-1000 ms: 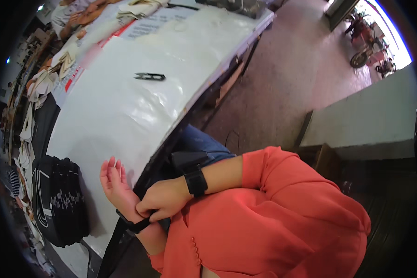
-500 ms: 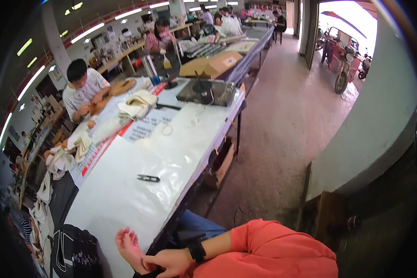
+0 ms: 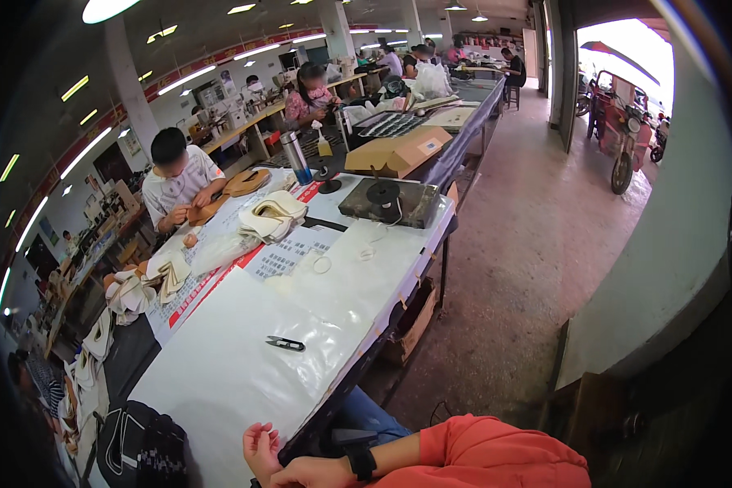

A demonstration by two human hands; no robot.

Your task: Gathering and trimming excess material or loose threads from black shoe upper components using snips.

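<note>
At the bottom edge, my left hand (image 3: 260,449) is raised beside the table with its palm turned up. Its fingers are loosely bent and hold nothing. My right hand (image 3: 313,473) is wrapped round my left wrist; part of its grip is cut off by the picture's lower edge. A black band (image 3: 362,464) circles my right wrist, below a red sleeve. On the white-covered table (image 3: 220,350) ahead lies a pair of black thread snips (image 3: 285,343), apart from both hands. To the left of them stands a black bag (image 3: 141,447) with white piping.
Stacked cream pieces (image 3: 272,215), a thread spool (image 3: 384,195) on a dark slab and a steel flask (image 3: 295,156) stand farther along. Across the table a person (image 3: 183,175) handles brown pieces. An open cardboard box (image 3: 407,329) sits beneath; a white wall (image 3: 659,268) is at right.
The view has shifted, so the table and snips sit lower and farther right in the picture. My right hand keeps its hold on my left wrist. The snips have not moved on the table.
</note>
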